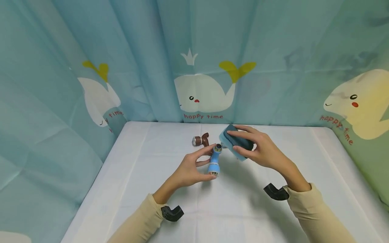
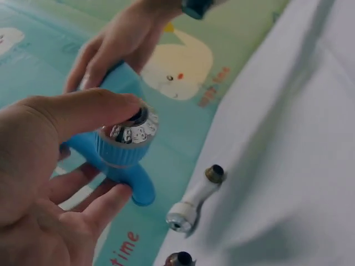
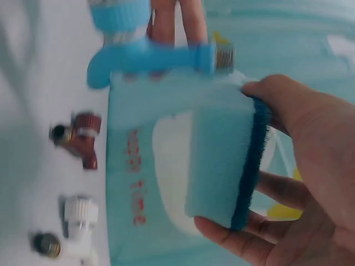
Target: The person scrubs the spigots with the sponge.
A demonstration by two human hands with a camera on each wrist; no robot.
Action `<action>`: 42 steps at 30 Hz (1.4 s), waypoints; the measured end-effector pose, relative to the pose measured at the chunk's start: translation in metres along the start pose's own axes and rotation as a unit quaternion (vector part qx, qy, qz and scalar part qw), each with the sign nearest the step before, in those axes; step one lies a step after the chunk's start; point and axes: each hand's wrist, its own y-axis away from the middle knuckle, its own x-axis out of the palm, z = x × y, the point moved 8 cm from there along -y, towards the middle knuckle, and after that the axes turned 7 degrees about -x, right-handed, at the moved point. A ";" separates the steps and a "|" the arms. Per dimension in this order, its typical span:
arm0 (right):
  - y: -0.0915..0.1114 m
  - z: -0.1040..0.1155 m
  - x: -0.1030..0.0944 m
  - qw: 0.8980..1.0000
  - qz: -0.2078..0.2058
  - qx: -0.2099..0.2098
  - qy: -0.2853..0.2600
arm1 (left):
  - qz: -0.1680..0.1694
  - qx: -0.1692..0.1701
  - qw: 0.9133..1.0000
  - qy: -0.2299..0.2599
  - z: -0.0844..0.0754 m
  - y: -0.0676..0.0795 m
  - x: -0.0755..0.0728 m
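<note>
My left hand (image 1: pixel 189 171) pinches a light blue tap (image 1: pixel 214 160) between thumb and fingers, above the table. The tap's threaded end (image 3: pixel 224 57) faces the far side, and in the left wrist view my thumb presses at its ribbed knob (image 2: pixel 123 148). My right hand (image 1: pixel 265 148) grips a sponge (image 3: pixel 219 160), light blue foam with a dark scouring layer, close beside the tap. A brown tap (image 1: pixel 202 139) lies on the table beyond my left hand. Largely hidden by the sponge in the head view, a white tap (image 2: pixel 194 205) lies nearby.
The table (image 1: pixel 143 189) is covered in white cloth. A blue-green curtain (image 1: pixel 146 60) with whale prints hangs along its back and sides. Black curved pieces (image 1: pixel 172 213) sit at both wrists, against beige sleeves (image 1: pixel 138 219).
</note>
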 end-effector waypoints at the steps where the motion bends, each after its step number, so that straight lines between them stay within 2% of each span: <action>1: 0.002 -0.004 -0.002 1.000 -0.007 0.010 0.000 | -0.005 -0.015 1.000 0.015 0.003 0.000 -0.001; 4: 0.010 -0.013 -0.005 0.999 -0.023 0.033 -0.013 | -0.039 -0.058 0.997 0.045 0.011 0.000 -0.008; 6: 0.013 -0.016 -0.003 0.999 -0.022 0.041 -0.026 | -0.059 -0.085 0.991 0.081 0.016 0.000 -0.013; 8: 0.016 -0.018 -0.002 0.998 -0.023 0.046 -0.037 | -0.057 -0.107 0.983 0.138 0.020 0.000 -0.013; 10: 0.019 -0.019 -0.001 0.997 -0.026 0.052 -0.046 | -0.039 -0.123 0.967 0.219 0.024 0.001 -0.010; 13: 0.022 -0.021 -0.001 0.996 -0.031 0.060 -0.056 | -0.007 -0.137 0.936 0.324 0.028 0.002 -0.004; 16: 0.025 -0.021 0.001 0.996 -0.031 0.066 -0.058 | 0.005 -0.140 0.912 0.385 0.030 0.003 -0.002; 20: 0.027 -0.020 0.002 0.995 -0.031 0.067 -0.063 | 0.001 -0.141 0.891 0.432 0.031 0.001 -0.001; 23: 0.029 -0.019 0.003 0.995 -0.031 0.067 -0.066 | -0.024 -0.159 0.881 0.445 0.034 -0.002 -0.003; 25: 0.030 -0.019 0.003 0.995 -0.031 0.068 -0.064 | -0.046 -0.172 0.879 0.442 0.037 -0.003 -0.005; 29: 0.032 -0.020 0.005 0.996 -0.027 0.070 -0.056 | -0.085 -0.178 0.889 0.413 0.040 -0.006 -0.009; 32: 0.034 -0.020 0.007 0.996 -0.023 0.070 -0.056 | -0.095 -0.170 0.901 0.388 0.039 -0.005 -0.011; 36: 0.033 -0.019 0.011 0.996 -0.021 0.068 -0.063 | -0.067 -0.137 0.910 0.387 0.030 -0.003 -0.009; 40: 0.026 -0.011 0.017 0.996 -0.010 0.054 -0.065 | -0.030 -0.126 0.902 0.411 0.023 -0.001 -0.006; 42: 0.019 -0.003 0.020 0.997 -0.002 0.044 -0.062 | -0.017 -0.125 0.902 0.413 0.021 0.000 -0.005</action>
